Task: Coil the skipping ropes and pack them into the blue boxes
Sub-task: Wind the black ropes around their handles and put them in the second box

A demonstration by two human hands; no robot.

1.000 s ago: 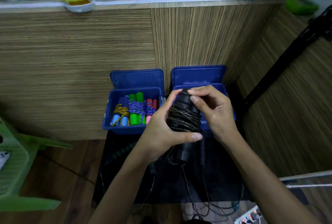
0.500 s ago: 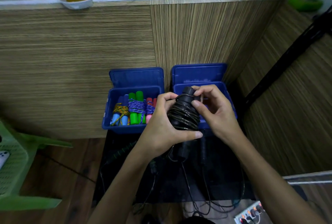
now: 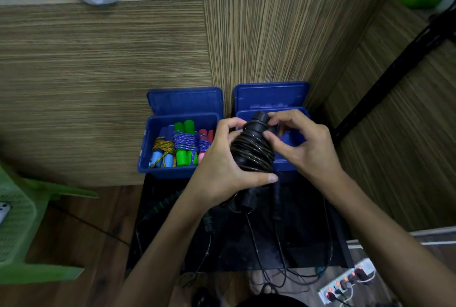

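Note:
A black skipping rope (image 3: 254, 151) is wound tightly round its own black handles. My left hand (image 3: 222, 168) grips the bundle from the left, thumb under the coil. My right hand (image 3: 303, 149) pinches the rope near the top of the handles. The bundle is held just in front of the right blue box (image 3: 293, 166), whose inside is mostly hidden. The left blue box (image 3: 148, 144) holds three coiled ropes with blue, green and red handles (image 3: 183, 145). More black ropes (image 3: 278, 240) lie loose on the black mat below.
Both boxes stand with lids open against a wooden panel (image 3: 98, 84). A green plastic chair (image 3: 22, 220) stands at the left. A power strip (image 3: 345, 282) lies at the lower right. A black pole (image 3: 394, 65) slants along the right.
My right fingers have shifted from the coil's side to the top of the handles. The bundle has stayed in front of the right box.

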